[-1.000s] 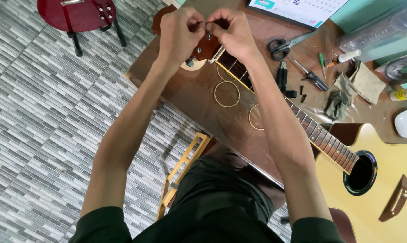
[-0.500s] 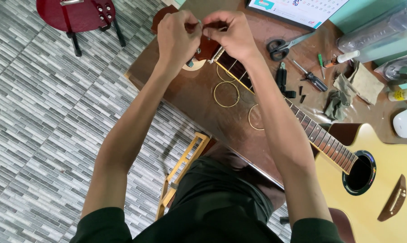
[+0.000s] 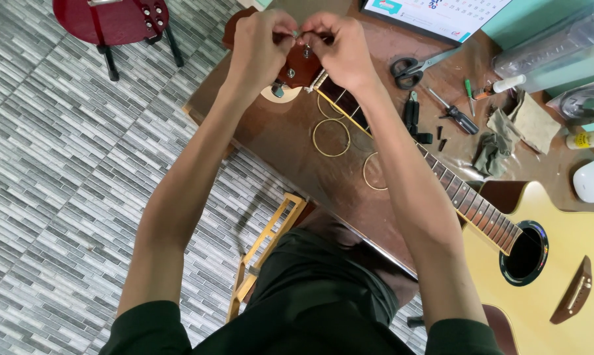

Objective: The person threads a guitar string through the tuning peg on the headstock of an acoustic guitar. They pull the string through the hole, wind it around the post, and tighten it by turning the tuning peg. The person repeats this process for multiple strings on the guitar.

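An acoustic guitar (image 3: 560, 256) with a pale yellow body lies across a brown table (image 3: 290, 141), its neck (image 3: 468, 200) running up-left to a reddish headstock (image 3: 300, 69). My left hand (image 3: 257, 49) and my right hand (image 3: 336, 46) meet over the headstock. Both pinch something small and thin between the fingertips, close to a tuning peg; I cannot make out what it is. Three coiled gold strings (image 3: 331, 137) lie on the table beside the neck.
On the table to the right lie scissors (image 3: 412, 68), pliers (image 3: 412, 112), a screwdriver (image 3: 458, 115), small black pegs (image 3: 441, 139), a crumpled cloth (image 3: 514, 131) and a white round object (image 3: 593, 179). A red electric guitar (image 3: 113, 20) stands on the tiled floor. A yellow wooden frame (image 3: 267, 250) leans under the table.
Both hands shifted slightly over the headstock, dipping and coming back, fingertips still pinched together. Nothing else on the table moved.
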